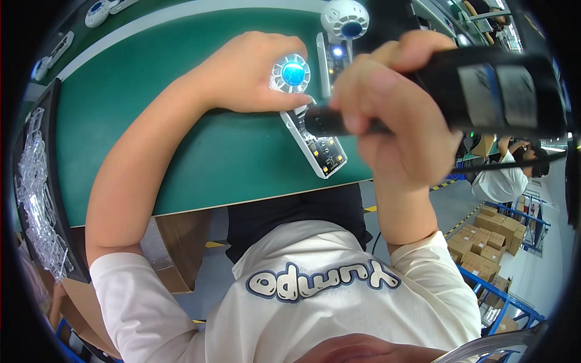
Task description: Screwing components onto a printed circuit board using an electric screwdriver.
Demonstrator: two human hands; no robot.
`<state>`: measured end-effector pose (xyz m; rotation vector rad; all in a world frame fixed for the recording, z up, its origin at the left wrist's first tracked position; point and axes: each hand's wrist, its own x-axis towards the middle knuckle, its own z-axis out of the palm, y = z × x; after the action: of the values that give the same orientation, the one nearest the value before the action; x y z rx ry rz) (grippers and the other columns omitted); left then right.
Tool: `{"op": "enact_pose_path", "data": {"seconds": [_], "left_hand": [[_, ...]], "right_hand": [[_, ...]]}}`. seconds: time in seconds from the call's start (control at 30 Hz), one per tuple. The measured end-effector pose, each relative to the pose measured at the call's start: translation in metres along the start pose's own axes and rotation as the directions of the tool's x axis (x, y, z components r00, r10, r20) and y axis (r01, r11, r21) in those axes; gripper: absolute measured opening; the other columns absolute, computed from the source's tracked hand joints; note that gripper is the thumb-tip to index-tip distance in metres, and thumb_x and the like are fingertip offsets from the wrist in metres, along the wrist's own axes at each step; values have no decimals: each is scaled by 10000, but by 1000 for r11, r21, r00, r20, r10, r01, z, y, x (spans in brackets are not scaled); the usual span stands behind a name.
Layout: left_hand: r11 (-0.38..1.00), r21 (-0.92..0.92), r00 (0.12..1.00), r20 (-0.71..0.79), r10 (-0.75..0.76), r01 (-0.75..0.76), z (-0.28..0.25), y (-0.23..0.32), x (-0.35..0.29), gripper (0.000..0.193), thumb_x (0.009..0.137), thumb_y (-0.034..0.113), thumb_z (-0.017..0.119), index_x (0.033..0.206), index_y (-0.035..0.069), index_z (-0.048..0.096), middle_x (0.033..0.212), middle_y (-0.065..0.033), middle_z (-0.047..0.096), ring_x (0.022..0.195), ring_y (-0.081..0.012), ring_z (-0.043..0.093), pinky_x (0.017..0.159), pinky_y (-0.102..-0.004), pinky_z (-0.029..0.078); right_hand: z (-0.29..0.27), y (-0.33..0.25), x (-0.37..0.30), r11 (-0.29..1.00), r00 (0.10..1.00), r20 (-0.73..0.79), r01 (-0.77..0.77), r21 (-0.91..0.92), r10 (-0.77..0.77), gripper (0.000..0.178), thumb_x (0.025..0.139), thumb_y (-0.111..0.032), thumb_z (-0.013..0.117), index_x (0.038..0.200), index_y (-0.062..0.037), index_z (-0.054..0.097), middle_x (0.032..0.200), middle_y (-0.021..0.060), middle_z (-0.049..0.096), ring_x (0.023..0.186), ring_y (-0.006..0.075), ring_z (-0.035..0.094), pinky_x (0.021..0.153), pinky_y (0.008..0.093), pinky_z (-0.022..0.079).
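Note:
My left hand point(251, 69) is closed round the ribbed white head of a lamp-like unit point(292, 74) with a glossy blue lens. From that head a white bar point(327, 158) with a dark circuit board and small yellow squares slants toward me on the green worktop. My right hand point(393, 103) grips a black electric screwdriver point(445, 85) with silvery tape on its body. Its narrow end points left at the bar's joint with the head; the tip's exact contact is blurred. Just beyond lies a second similar unit point(345, 21), its board facing up with a bright spot.
A black tray point(53, 199) of clear plastic pieces lines the green worktop's point(121, 139) left side. More white units point(97, 13) sit at the far left. An open cardboard box point(181, 248) stands below the front edge. A dark cable point(514, 162) runs off right, near stacked cartons point(478, 242).

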<state>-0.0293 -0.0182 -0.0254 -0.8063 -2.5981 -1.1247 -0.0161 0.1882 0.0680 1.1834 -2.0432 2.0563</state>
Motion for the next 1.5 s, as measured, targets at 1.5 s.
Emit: {"op": "enact_pose_path", "data": {"seconds": [1.5], "left_hand": [[990,-33,991,11,-133,134,-7,-2,-5,491,659,236,780,1062,20,601,944,-114,656,834,-233,656,764,-320,519]], "right_hand": [[-51,-11,-49,979,991,-127,-23,202,49,363,850,-47,528,1210,-30,486,671,39,486,528,167,501,633,375,467]]}}
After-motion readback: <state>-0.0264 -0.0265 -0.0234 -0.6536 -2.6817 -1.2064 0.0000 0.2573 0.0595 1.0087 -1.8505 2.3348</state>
